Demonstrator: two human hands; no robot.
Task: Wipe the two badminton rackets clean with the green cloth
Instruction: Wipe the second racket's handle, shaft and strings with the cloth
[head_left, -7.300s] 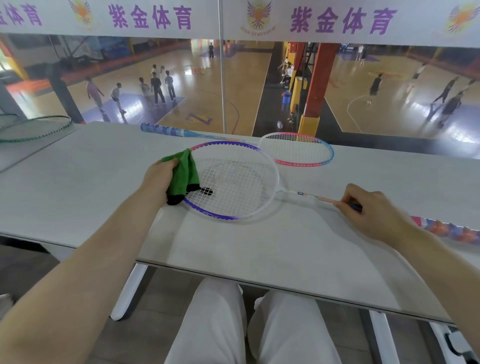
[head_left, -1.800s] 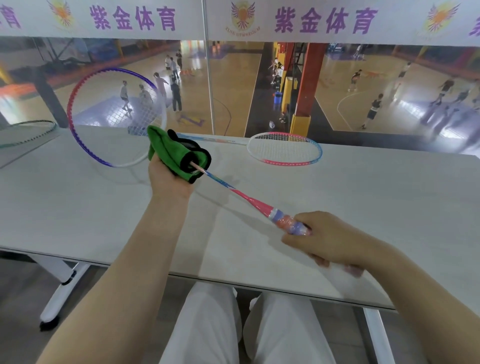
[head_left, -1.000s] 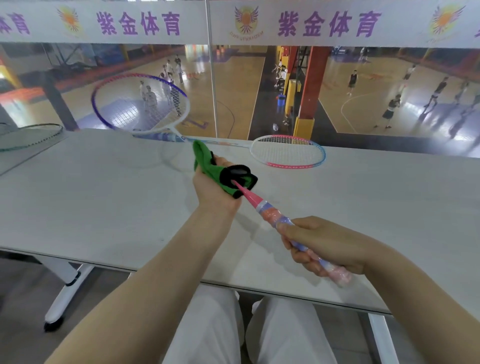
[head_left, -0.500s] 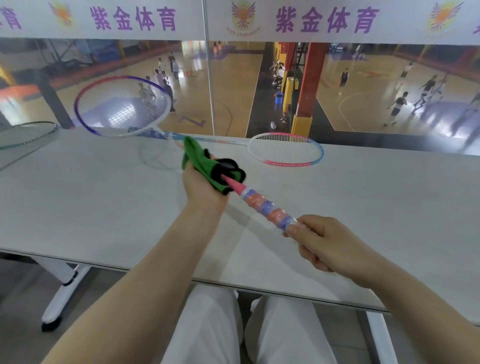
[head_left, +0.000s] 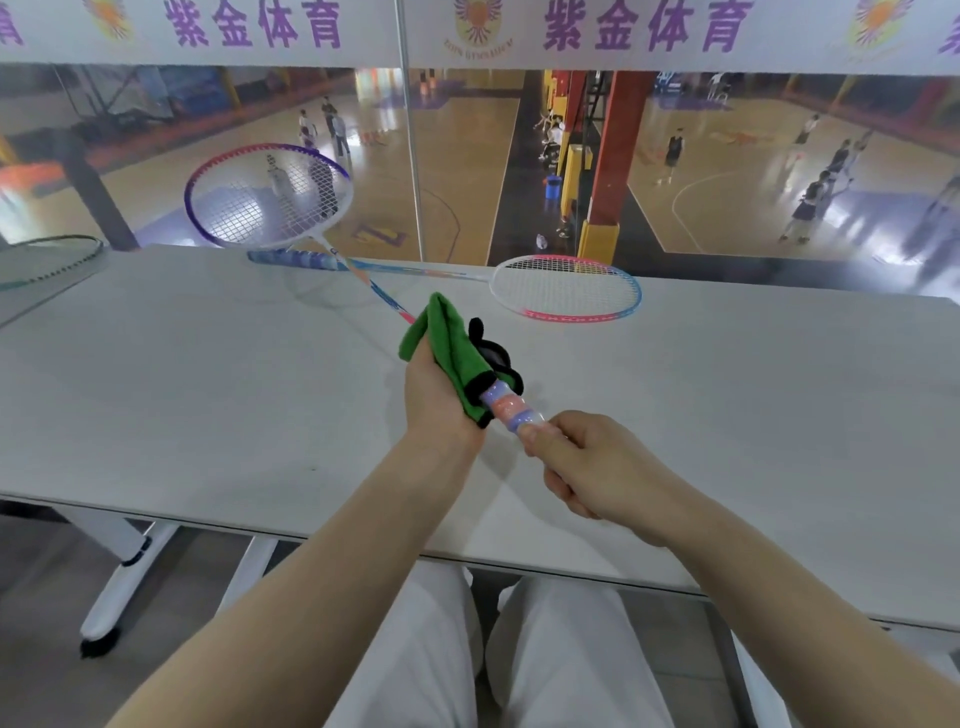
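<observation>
Head view, racket 1 (head_left: 270, 195): held clear of the white table (head_left: 208, 395), long axis running diagonally from the handle near the person up and away to the left, head raised past the table's far edge; the right hand (head_left: 597, 467) is closed around the handle's butt end, and the left hand (head_left: 441, 400) is clamped on the green cloth (head_left: 449, 353) wrapped around the handle just above it. Racket 2 (head_left: 566, 288): flat on the table by the far edge, long axis left-right, head pointing right, handle left, its shaft crossing beneath racket 1.

Green cloth (head_left: 451, 349) wraps the raised purple-rimmed racket (head_left: 267, 196) (at its handle); pink-blue racket (head_left: 566, 288) lies flat, far right.
</observation>
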